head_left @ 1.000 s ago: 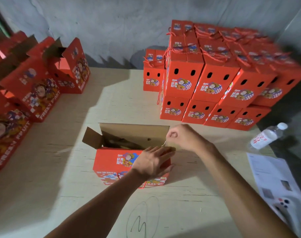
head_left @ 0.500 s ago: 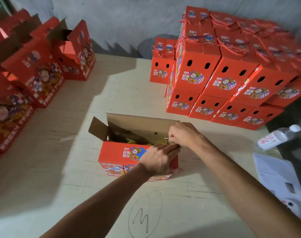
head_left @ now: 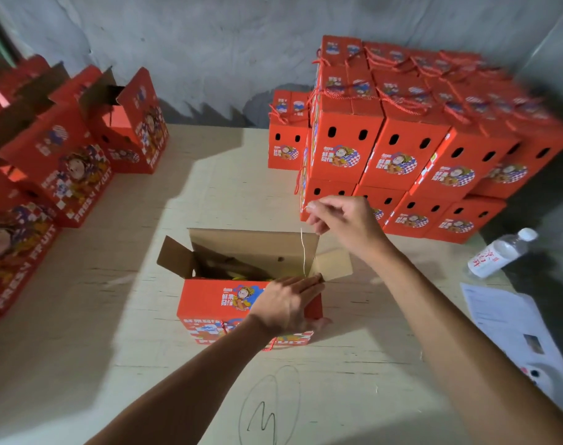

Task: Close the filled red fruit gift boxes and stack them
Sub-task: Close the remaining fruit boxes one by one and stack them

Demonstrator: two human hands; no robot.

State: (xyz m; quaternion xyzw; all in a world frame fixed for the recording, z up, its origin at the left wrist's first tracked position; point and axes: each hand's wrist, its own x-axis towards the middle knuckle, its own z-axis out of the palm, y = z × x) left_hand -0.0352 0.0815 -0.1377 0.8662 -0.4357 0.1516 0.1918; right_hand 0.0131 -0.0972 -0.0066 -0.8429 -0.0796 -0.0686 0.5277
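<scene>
An open red fruit gift box [head_left: 216, 303] stands in the middle of the pale table [head_left: 113, 364], its brown flaps up and dark contents partly visible inside. My left hand [head_left: 289, 305] rests with straight fingers against the box's front right top edge. My right hand [head_left: 341, 220] is raised above the box's right end and pinches a thin pale string [head_left: 303, 252] that runs down to the box rim. A stack of closed red boxes [head_left: 402, 149] with rope handles stands at the back right.
Several open red boxes [head_left: 65, 165] line the left side of the table. A plastic water bottle [head_left: 501, 252] lies at the right, with white papers [head_left: 511, 329] nearer me. A pencil scribble [head_left: 267, 409] marks the table's near part. A grey wall runs behind.
My right hand has risen from the box rim, drawing the thin string upward. My left hand has stayed on the box's front right edge. The right side flap now shows.
</scene>
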